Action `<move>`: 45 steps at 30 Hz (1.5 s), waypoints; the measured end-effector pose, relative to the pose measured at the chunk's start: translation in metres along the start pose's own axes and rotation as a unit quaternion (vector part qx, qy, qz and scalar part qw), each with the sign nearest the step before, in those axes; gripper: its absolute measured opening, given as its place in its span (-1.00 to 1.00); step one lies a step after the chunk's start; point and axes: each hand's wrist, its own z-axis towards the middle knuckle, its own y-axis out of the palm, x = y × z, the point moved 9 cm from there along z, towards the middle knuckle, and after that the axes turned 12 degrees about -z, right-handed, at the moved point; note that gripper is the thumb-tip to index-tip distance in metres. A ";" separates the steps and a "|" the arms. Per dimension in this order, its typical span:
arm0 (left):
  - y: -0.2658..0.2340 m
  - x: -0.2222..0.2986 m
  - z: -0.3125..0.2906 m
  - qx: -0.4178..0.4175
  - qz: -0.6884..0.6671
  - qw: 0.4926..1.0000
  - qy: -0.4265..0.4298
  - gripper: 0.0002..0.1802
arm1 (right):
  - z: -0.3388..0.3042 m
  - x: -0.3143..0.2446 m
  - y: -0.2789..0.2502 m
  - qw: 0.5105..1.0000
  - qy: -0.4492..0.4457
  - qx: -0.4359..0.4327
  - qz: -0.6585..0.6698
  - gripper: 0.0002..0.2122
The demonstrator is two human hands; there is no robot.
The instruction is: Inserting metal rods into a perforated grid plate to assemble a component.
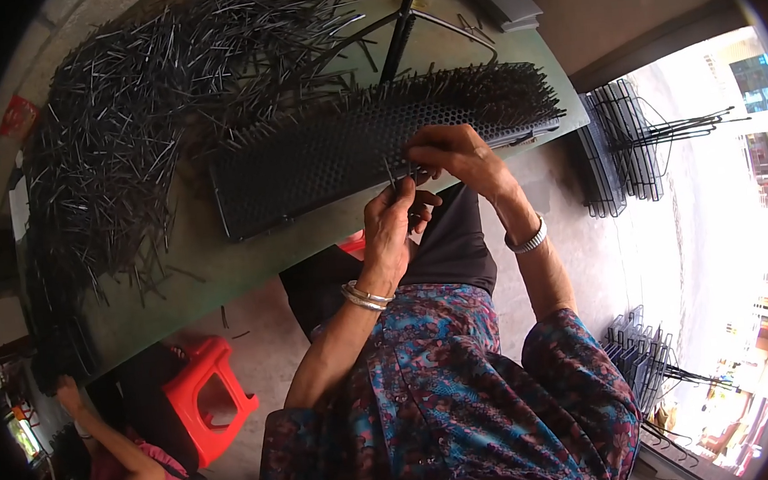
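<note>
A long dark panel with honeycomb holes (pixel 306 160) lies along the near edge of the table. Thin dark rods (pixel 499 91) stand upright in its far rows and its right end. Just over the panel's near edge, my left hand (pixel 389 226) is closed around a few thin dark rods, their tips poking up past the thumb. My right hand (pixel 460 157) meets it from the right, thumb and fingers pinched on what looks like one of these rods. Fingers hide most of what both hands hold.
A big heap of loose dark rods (pixel 122 125) covers the table's left side. A black stand (pixel 399 36) rises behind the panel. At lower left are a red plastic stool (pixel 212 402) and another person's arm (pixel 115 433). Dark wire racks (pixel 620 145) stand on the right.
</note>
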 end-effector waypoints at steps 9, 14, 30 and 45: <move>-0.010 0.010 0.001 0.047 0.062 0.997 0.017 -0.59 | -0.003 -0.009 -0.016 0.998 -0.017 0.040 0.042 -0.85; -0.017 0.006 0.006 0.026 0.040 0.999 0.003 -0.63 | -0.013 -0.033 -0.075 0.929 -0.057 0.349 -0.108 -0.87; -0.009 -0.006 0.002 0.025 0.000 0.999 -0.037 -0.57 | 0.006 -0.037 -0.069 0.855 -0.112 0.419 -0.283 -0.90; -0.001 0.001 -0.005 0.004 -0.003 0.999 -0.038 -0.59 | 0.008 -0.034 -0.068 0.860 -0.099 0.420 -0.274 -0.90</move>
